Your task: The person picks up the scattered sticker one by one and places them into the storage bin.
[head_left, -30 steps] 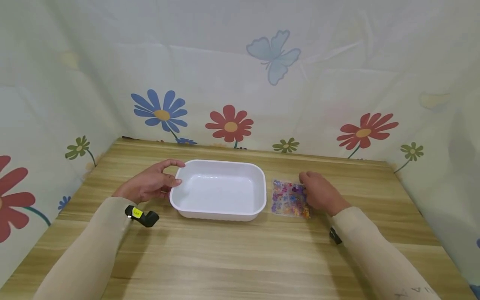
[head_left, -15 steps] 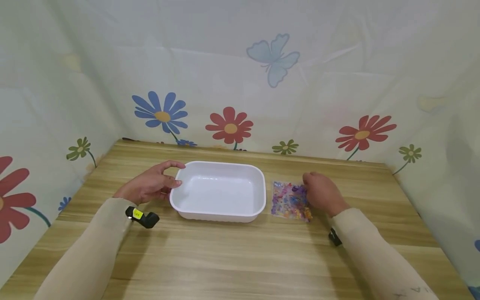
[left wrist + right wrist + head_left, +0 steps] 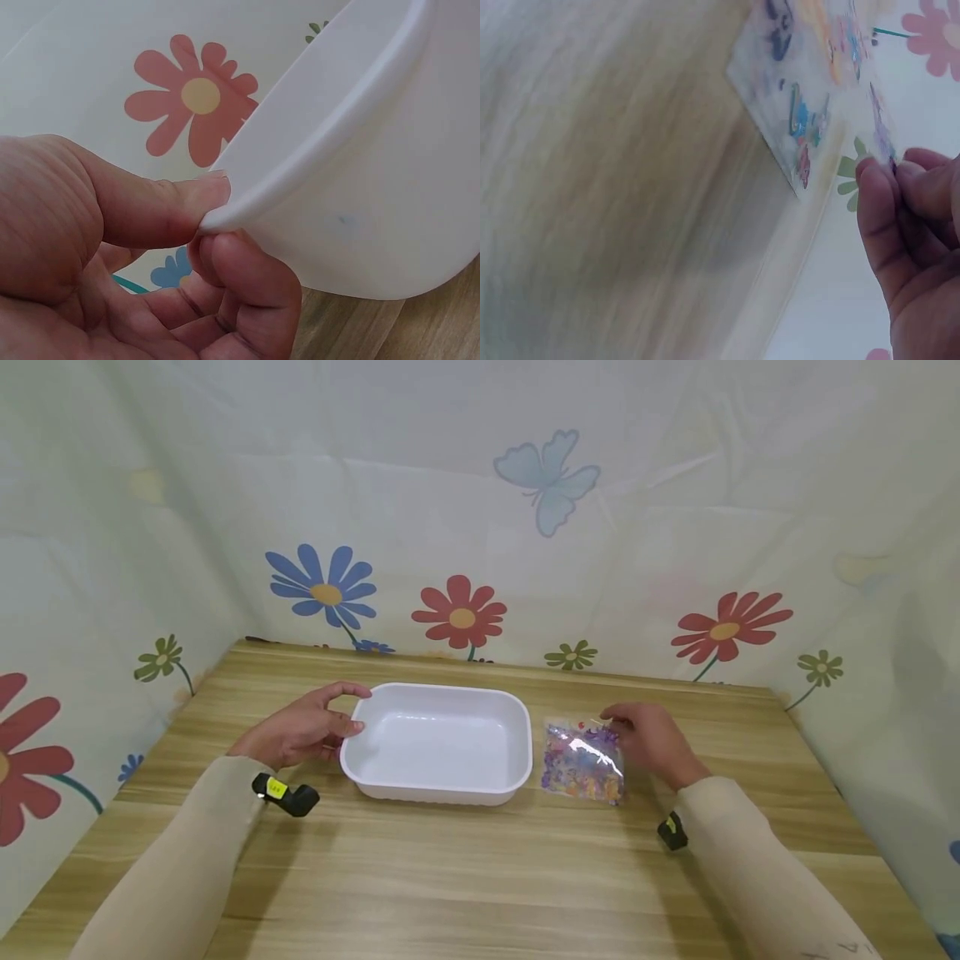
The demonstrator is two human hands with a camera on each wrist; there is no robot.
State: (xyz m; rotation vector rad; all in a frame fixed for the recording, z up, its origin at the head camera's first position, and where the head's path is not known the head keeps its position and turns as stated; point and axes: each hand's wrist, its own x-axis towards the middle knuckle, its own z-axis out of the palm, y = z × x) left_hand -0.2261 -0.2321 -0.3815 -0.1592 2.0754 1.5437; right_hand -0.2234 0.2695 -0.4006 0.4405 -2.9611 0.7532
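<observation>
A white rectangular plastic basin (image 3: 442, 752) stands on the wooden table in the head view. My left hand (image 3: 303, 727) grips its left end. In the left wrist view, the thumb (image 3: 165, 206) lies on top of the rim (image 3: 330, 142) and curled fingers are under it. To the right of the basin is a clear plastic sheet (image 3: 573, 768) covered in small colourful pictures, with glare streaks across it. My right hand (image 3: 656, 743) pinches its upper right corner between thumb and fingertips, and the right wrist view shows the sheet (image 3: 802, 105) hanging off that pinch.
The wooden table (image 3: 450, 877) is backed by a white curtain (image 3: 420, 502) printed with flowers and a butterfly, which also closes off both sides. A black wrist camera (image 3: 285, 793) sits below the left hand, and another (image 3: 672, 831) below the right.
My right hand turns slightly at the sheet's corner, and bright glare streaks now cross the sheet, its surface tilted differently. The left hand and basin have stayed put.
</observation>
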